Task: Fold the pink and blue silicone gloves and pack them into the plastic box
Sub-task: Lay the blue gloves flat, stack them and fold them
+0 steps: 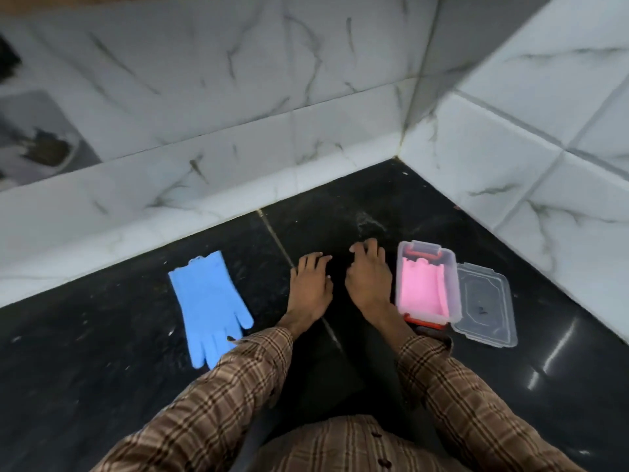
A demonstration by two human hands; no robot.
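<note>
Your left hand (311,287) and right hand (369,281) both lie palm down on the black stone desk (102,369), between the two gloves, and neither grip holds anything: the fingers are loosely spread, the right ones a little curled at the tips.

The pink silicone glove (422,289) already sits folded inside the clear plastic box (451,267), just beside your right hand. It fills most of the floor of the box, with one edge riding up the right wall. The box stands open, its red latches showing at the near and far ends. Its clear lid (485,303) lies flat on the desk against the right side of the box, out of the way of your reach yet close for closing.

The blue silicone glove (209,301) lies flat and unfolded to your left, cuff toward the tiled wall (170,185) and fingers toward you, its fingertips near your checked left sleeve (245,369).

So half the packing looks done. Next you would likely take the blue glove with your left hand and fold it small enough to lie on top of the pink one.
</note>
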